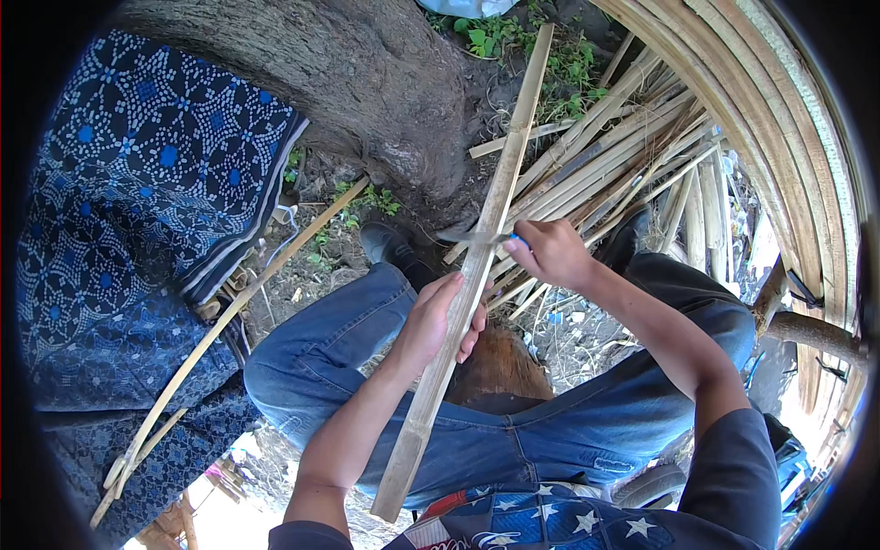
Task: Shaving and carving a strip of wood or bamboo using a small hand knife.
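2 hands: left hand (438, 321) grips bamboo slat (469, 284), right hand (548, 252) holds knife (472, 237)

A long bamboo slat (472, 275) runs from the person's lap up and away toward the tree trunk (348, 82) ahead. The left hand (435, 321) grips it at mid-length; the right hand (550, 252), just beyond and to the right, holds a knife (477, 237) across it. A pile of bamboo strips (623, 156) lies ahead on the right, below curved bamboo staves (779, 110). A patterned cloth (137, 211) lies left, with a thin strip (229, 321) along its right edge.
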Available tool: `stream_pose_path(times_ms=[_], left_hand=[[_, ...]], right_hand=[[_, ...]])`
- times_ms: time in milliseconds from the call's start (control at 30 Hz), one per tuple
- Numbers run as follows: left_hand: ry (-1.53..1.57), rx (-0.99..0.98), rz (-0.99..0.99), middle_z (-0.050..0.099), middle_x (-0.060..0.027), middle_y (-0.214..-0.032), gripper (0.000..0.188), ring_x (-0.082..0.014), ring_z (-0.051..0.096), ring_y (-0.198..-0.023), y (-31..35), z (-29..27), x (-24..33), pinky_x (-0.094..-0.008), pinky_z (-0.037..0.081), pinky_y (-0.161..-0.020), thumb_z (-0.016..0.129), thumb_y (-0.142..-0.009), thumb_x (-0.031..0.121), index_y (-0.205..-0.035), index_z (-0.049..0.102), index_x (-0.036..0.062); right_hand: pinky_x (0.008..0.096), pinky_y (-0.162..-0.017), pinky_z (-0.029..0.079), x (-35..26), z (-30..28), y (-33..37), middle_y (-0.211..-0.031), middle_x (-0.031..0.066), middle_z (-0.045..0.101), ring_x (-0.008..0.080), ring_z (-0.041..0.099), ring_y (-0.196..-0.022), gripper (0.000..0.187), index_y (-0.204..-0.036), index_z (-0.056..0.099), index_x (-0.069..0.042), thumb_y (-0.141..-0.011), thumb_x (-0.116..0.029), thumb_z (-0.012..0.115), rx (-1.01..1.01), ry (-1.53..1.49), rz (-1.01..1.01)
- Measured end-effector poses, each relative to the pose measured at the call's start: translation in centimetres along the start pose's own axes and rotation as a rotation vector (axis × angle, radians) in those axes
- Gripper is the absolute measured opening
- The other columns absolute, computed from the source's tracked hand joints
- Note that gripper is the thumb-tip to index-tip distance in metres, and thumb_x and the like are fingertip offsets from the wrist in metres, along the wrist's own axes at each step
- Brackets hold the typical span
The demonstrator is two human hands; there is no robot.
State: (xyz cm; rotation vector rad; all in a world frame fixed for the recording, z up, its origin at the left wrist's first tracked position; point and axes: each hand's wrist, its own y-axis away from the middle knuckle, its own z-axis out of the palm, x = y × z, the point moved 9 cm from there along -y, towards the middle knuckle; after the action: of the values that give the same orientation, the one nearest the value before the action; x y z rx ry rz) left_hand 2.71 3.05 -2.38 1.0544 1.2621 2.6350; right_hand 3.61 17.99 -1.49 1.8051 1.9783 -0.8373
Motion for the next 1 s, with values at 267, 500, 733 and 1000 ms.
stream_pose_path(times_ms=[267,500,733,1000], left_hand=[[-0.315,0.065,-0.001,0.042,0.0011,-0.060,0.046,-0.0072,0.044,-0.039,0.9,1.2,-0.5,-0.0222,0.040,-0.035,0.023,-0.103,0.038,-0.104,0.048,-0.0009],[-0.347,0.086,0.001,0.041,0.0013,-0.060,0.044,-0.0070,0.043,-0.040,0.9,1.4,-0.9,-0.0224,0.040,-0.036,0.023,-0.102,0.040,-0.101,0.046,0.0022],[-0.352,0.082,0.019,0.041,0.0013,-0.061,0.044,-0.0071,0.044,-0.041,0.6,1.7,-0.8,-0.0223,0.040,-0.036,0.023,-0.102,0.039,-0.101,0.046,0.0021],[-0.371,0.108,0.054,0.042,0.0011,-0.061,0.043,-0.0073,0.045,-0.041,0.9,2.3,0.0,-0.0225,0.041,-0.036,0.023,-0.102,0.036,-0.101,0.047,0.0004]], right_hand=[[0.0381,-0.043,0.042,1.6,0.1,0.7,-0.053,0.0080,0.048,0.0267,0.052,-0.044,0.035,-0.070,0.049,-0.007,-0.090,-0.036,0.056,-0.038,0.211,-0.077],[0.0381,-0.046,0.043,4.8,0.3,1.6,-0.058,0.0085,0.049,0.0275,0.054,-0.049,0.037,-0.074,0.051,-0.006,-0.086,-0.040,0.058,-0.032,0.311,-0.107],[0.0348,-0.040,0.044,6.2,-0.8,1.6,-0.057,0.0057,0.050,0.0230,0.053,-0.043,0.038,-0.073,0.052,-0.009,-0.087,-0.044,0.058,0.074,0.350,-0.202],[0.0305,-0.035,0.043,8.4,-1.1,1.9,-0.056,0.0052,0.051,0.0191,0.051,-0.039,0.041,-0.075,0.050,-0.007,-0.091,-0.044,0.053,0.149,0.542,-0.068]])
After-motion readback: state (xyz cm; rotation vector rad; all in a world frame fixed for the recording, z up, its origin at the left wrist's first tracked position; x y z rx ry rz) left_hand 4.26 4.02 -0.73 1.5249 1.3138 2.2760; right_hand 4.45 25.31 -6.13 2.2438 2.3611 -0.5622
